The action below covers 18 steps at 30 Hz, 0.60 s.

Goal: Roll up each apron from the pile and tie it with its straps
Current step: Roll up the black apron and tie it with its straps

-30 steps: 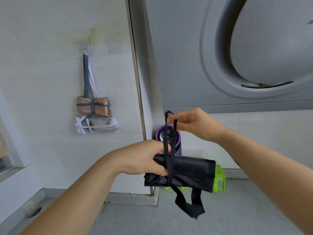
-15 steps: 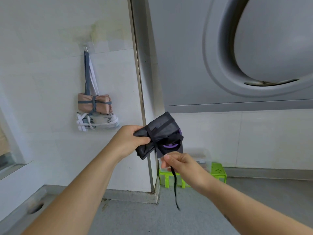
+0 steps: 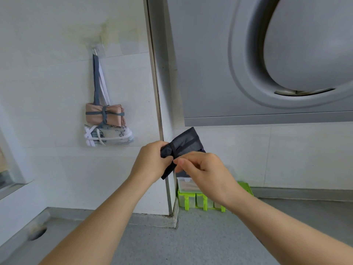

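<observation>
A rolled black apron (image 3: 183, 144) with its strap wound around it is held up in front of the wall corner, tilted up to the right. My left hand (image 3: 152, 161) grips its lower left end. My right hand (image 3: 202, 169) is curled just beside it on the right, fingertips pinching at the strap near the roll's middle; the strap's loose end is hidden. On the left wall, a tan rolled apron (image 3: 104, 116) tied with grey straps and a white patterned rolled apron (image 3: 108, 137) hang from a hook (image 3: 96, 51).
A grey range hood (image 3: 267, 64) fills the upper right. A green rack with clear containers (image 3: 200, 199) stands in the corner on the grey countertop (image 3: 191, 241). A metal corner strip (image 3: 158, 104) runs down the wall. A round hole (image 3: 37, 231) sits in the counter at left.
My right hand rose from below the roll, where it pulled the strap down, to the roll's middle. The dangling strap end no longer shows. The roll stayed tilted in my left hand.
</observation>
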### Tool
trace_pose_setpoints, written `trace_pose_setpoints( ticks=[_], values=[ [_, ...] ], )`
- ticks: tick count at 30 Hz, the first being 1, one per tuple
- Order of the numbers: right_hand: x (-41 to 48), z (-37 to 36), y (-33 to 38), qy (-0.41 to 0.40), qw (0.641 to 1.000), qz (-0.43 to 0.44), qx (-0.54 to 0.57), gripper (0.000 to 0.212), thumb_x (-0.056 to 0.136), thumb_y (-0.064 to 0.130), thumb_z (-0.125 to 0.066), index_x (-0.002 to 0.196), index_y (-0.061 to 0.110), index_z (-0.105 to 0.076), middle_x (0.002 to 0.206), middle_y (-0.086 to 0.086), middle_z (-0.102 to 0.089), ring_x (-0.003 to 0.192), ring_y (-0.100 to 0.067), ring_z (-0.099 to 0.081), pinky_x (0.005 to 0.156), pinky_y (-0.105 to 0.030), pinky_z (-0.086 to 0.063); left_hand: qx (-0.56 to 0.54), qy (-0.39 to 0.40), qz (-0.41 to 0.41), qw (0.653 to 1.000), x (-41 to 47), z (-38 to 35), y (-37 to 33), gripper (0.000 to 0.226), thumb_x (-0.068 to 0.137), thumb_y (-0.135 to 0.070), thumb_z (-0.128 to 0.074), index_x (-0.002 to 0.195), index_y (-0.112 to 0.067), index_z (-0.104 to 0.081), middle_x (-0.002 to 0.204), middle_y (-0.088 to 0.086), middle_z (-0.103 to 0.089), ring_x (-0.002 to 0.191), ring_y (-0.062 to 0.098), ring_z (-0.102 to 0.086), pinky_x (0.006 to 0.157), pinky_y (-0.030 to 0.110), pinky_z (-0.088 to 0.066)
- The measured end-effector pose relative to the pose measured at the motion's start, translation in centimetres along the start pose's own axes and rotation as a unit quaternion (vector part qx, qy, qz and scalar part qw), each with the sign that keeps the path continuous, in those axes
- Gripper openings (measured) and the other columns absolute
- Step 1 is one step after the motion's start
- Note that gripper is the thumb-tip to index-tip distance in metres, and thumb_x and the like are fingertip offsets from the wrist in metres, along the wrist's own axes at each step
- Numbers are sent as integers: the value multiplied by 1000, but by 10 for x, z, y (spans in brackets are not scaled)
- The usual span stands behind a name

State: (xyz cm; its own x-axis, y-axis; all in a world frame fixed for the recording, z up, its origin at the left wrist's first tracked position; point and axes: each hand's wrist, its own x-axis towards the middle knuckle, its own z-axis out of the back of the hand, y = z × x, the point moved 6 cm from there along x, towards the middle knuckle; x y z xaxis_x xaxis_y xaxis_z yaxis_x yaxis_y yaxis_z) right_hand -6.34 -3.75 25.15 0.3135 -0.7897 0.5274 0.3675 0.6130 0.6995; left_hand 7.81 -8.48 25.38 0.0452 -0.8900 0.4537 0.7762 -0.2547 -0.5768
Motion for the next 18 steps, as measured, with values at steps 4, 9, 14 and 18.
trace_pose_setpoints(
  ticks=[4,9,14,18],
  values=[
    [21,18,11,-26,993,9,-116,30,91,33,-53,68,18,-66,52,-1,-53,54,-13,-45,64,-31,-38,75,37,-84,993,-11,-8,-18,24,83,-15,-59,105,-23,-67,89,-1,-70,84,18,-64,68,28,-48],
    [49,48,-1,54,994,-79,-48,23,91,25,-53,94,24,-76,97,6,-73,97,-5,-62,90,-22,-44,89,136,-160,974,-27,-11,-39,11,88,-15,-61,98,-21,-61,71,-10,-56,67,10,-53,55,22,-37],
    [49,55,-22,160,984,-73,-34,35,91,-4,-50,105,17,-74,107,0,-72,80,9,-60,69,-3,-42,43,175,-176,968,-35,-3,-43,13,88,-19,-64,101,-22,-63,85,-6,-67,78,13,-62,74,38,-51],
    [40,47,-35,221,970,-92,37,16,85,0,-65,96,7,-74,89,-7,-74,75,-6,-63,67,-13,-48,-81,198,-133,968,-43,2,-42,22,85,-12,-68,97,-29,-60,90,-16,-69,80,-1,-63,72,22,-49]
  ],
)
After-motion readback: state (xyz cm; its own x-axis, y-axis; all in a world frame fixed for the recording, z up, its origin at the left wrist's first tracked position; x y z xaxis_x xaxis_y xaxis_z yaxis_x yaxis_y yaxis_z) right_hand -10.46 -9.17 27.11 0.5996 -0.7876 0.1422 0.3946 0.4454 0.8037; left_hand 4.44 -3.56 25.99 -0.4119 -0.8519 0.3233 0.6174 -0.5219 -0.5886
